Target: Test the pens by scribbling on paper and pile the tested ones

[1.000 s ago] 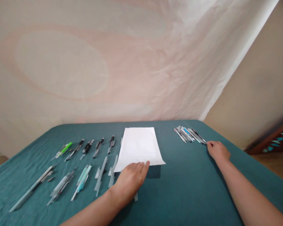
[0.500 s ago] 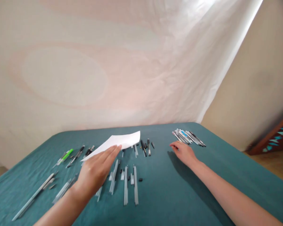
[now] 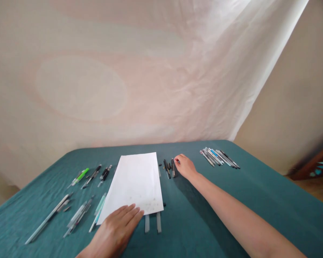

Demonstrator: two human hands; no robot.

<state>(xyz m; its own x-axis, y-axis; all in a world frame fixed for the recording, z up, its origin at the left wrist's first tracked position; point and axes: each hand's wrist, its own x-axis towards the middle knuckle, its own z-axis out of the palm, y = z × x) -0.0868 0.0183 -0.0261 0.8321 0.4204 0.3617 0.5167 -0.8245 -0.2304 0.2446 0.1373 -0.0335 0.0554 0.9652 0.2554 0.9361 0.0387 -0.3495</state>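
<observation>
A white sheet of paper (image 3: 136, 182) lies over several pen parts, whose clear ends stick out below its near edge. Stretched out together, the fingers of my left hand (image 3: 121, 227) rest flat across that near edge; the thumb is hidden. Beyond the paper's right side, my right hand (image 3: 185, 166) has its fingers curled into a pinch beside a dark pen piece (image 3: 173, 168). Whatever is between those fingertips is too small to make out. More black pen pieces (image 3: 167, 168) lie just left of it.
At the back right lies a row of several pens (image 3: 219, 157). To the left are a green pen (image 3: 82, 175), black pens (image 3: 105, 173), a long clear tube (image 3: 47, 220), and loose pen parts (image 3: 78, 216). A light cloth (image 3: 150, 89) hangs behind the green-covered table (image 3: 204, 236).
The paper has come down from its raised tilt and now covers the middle pen parts. My left hand has moved nearer to me. My right hand has moved left to the black pen pieces.
</observation>
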